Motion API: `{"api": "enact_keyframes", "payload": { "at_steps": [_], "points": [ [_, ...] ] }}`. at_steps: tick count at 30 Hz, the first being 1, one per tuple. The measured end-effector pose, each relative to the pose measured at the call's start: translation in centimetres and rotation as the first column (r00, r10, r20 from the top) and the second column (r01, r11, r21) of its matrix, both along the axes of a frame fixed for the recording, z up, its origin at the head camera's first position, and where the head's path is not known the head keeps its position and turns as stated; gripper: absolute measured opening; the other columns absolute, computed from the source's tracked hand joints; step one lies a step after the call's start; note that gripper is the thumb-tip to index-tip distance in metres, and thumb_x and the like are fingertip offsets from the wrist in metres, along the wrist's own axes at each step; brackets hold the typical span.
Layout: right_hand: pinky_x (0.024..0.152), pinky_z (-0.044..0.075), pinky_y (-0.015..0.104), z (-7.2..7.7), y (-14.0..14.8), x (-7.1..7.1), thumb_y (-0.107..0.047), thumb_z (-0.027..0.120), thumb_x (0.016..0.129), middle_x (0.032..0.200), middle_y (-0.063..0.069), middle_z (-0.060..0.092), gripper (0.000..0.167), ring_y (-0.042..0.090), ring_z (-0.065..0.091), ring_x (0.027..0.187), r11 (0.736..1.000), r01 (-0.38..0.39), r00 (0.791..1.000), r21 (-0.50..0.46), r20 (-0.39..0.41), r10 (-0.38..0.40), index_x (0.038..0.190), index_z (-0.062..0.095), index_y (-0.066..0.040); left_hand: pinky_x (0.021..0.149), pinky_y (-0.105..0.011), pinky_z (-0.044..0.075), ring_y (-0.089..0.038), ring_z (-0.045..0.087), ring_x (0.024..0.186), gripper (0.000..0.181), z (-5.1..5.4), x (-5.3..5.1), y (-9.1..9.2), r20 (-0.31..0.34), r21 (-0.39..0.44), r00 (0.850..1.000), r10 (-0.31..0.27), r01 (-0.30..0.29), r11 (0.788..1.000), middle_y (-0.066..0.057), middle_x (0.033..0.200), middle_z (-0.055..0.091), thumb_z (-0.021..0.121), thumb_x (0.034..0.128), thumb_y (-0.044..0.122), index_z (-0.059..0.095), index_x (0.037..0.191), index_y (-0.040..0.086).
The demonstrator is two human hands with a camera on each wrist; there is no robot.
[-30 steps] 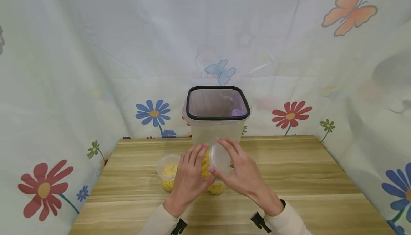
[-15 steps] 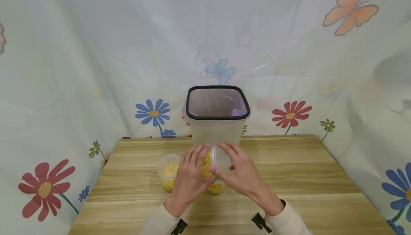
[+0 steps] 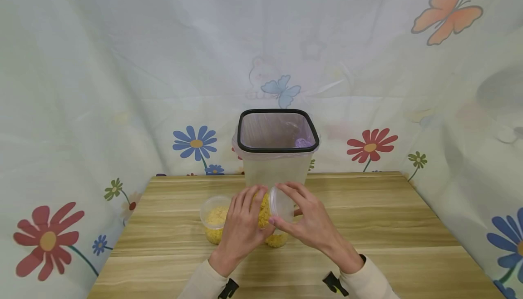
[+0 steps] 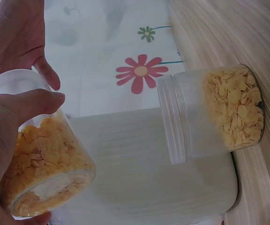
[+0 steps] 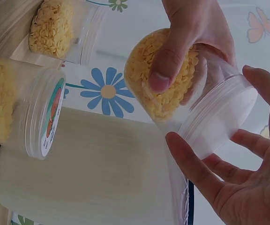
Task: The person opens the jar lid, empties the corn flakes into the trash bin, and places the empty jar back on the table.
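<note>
A clear plastic jar of yellow flakes (image 3: 264,210) is held tilted above the table, its closed end toward the left. My left hand (image 3: 243,226) grips the jar's body, its thumb (image 4: 39,103) lying across the side. Around the translucent lid (image 3: 283,204) at the other end, my right hand (image 3: 312,226) curls its thumb and fingers, as the right wrist view also shows. The lid appears to sit on the jar's mouth. Two similar jars stand on the table: one left of my left hand (image 3: 214,221), the other partly hidden under the hands (image 3: 276,239).
Behind the hands stands a pale bin (image 3: 278,165) with a black rim and a purple liner. The lower jar's lid (image 5: 53,117) carries a printed label. A wood-grain table (image 3: 367,226) spans the front, with a flowered curtain (image 3: 184,62) around it.
My right hand and the lid have shifted slightly to the right, and more flakes show between the hands. My left hand has barely moved.
</note>
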State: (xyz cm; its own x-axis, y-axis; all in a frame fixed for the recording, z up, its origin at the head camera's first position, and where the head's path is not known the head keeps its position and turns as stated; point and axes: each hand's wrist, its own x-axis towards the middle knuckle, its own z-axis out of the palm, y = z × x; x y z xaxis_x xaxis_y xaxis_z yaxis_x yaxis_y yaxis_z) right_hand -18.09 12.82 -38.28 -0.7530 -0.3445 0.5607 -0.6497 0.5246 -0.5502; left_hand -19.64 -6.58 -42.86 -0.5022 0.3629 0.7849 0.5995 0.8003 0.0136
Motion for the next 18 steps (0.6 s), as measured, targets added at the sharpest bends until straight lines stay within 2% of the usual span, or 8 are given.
{"api": "enact_keyframes", "payload": {
  "at_steps": [3,7,10,18],
  "points": [
    [0.062,0.053,0.014,-0.1,0.14,-0.09,-0.03,0.08,0.08,0.136,0.013,0.053,0.066,0.029,0.063,0.109,1.0,-0.013,1.0,-0.013,0.007,0.013,0.138,0.055,-0.013,0.095,-0.043,0.05,-0.027,0.055,0.119,0.086,-0.02,-0.04,-0.02,-0.005,-0.001,1.0,-0.004,0.004,1.0,-0.008,0.133,0.056,0.084,0.0686,0.047,0.048,0.138,0.01],
    [0.063,0.054,0.014,-0.18,0.33,-0.18,-0.028,0.081,0.079,0.137,0.014,0.053,0.066,0.03,0.064,0.108,0.999,-0.029,1.0,-0.017,0.006,0.029,0.138,0.056,-0.014,0.096,-0.044,0.05,-0.028,0.055,0.119,0.073,0.07,0.02,-0.06,-0.006,-0.001,1.0,-0.008,0.008,1.0,-0.008,0.133,0.056,0.071,0.0814,0.051,0.049,0.138,0.01],
    [0.063,0.054,0.015,-0.22,0.44,-0.21,-0.027,0.082,0.079,0.138,0.015,0.053,0.065,0.031,0.064,0.107,0.999,-0.049,0.999,-0.023,-0.004,0.048,0.137,0.056,-0.015,0.096,-0.044,0.05,-0.028,0.055,0.118,0.069,0.14,0.06,-0.06,-0.007,-0.002,1.0,-0.012,0.012,1.0,-0.008,0.132,0.056,0.065,0.0863,0.053,0.049,0.137,0.009],
    [0.063,0.058,0.021,-0.23,0.71,-0.18,-0.024,0.082,0.078,0.139,0.017,0.051,0.066,0.033,0.064,0.108,0.996,-0.088,0.996,-0.034,-0.009,0.088,0.137,0.056,-0.014,0.096,-0.044,0.05,-0.028,0.055,0.117,0.089,0.19,0.18,0.0,-0.009,-0.014,1.0,-0.002,0.002,1.0,-0.007,0.131,0.057,0.086,0.066,0.051,0.049,0.136,0.01]
  ]
}}
